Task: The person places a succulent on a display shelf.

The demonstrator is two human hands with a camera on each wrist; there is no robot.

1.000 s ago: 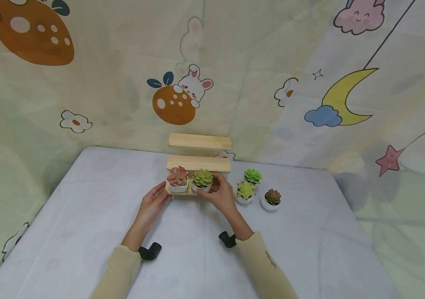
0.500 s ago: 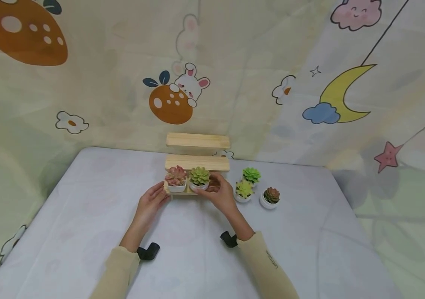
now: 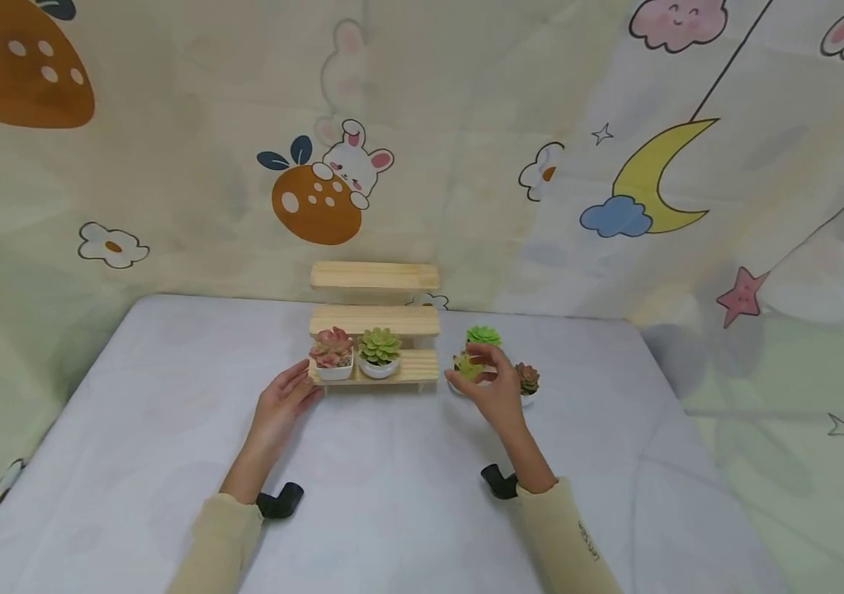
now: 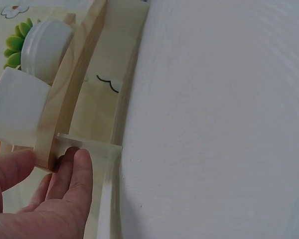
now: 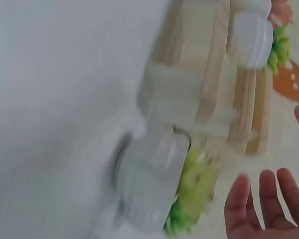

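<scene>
A three-tier wooden plant stand [image 3: 418, 363] stands at the back of the table. On its lowest board sit a pink succulent [image 3: 332, 346] in a square white pot and a green succulent [image 3: 379, 345] in a round white pot. My left hand [image 3: 282, 404] grips the left end of that board, thumb on one face and fingers on the other in the left wrist view. Right of the stand, my right hand [image 3: 499, 398] hovers with fingers spread over a potted yellow-green succulent [image 3: 465, 366], partly covering it. In the right wrist view nothing is between those fingers.
A bright green succulent [image 3: 483, 335] stands behind the yellow-green one. To the right is a reddish-brown succulent [image 3: 528, 377], partly hidden by the right hand. A cartoon-printed cloth [image 3: 466, 165] hangs behind the white-covered table [image 3: 392, 495].
My right hand has let go of the green succulent on the lowest board and moved right to the loose pots. My left hand keeps its grip on the stand. The head view has shifted slightly.
</scene>
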